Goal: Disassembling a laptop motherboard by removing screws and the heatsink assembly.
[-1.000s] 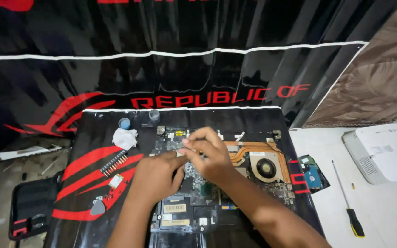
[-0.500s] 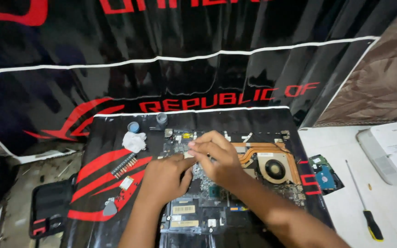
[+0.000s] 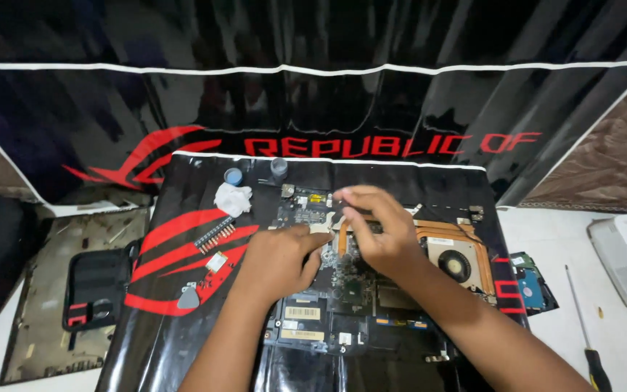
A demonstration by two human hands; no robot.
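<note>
Dark green laptop motherboard, bare and studded with chips, lies flat in the middle of a black mat with red markings, its copper heat pipes running right to a round cooling fan. Both hands rest on the far half of the board. The left hand lies knuckles up with its fingers curled, fingertips pressing a small silver part near the board's centre. The right hand arches just beside it, fingers bent and pinched together over the copper pipes; what it pinches is too small to tell. On the mat's left part lie a crumpled white tissue, a narrow memory stick and a grey triangular pick, with two small round caps at the far edge. Further left sits a black tool pouch. Right of the mat, a blue-labelled hard drive and a black-and-yellow-handled screwdriver lie on the white table.
</note>
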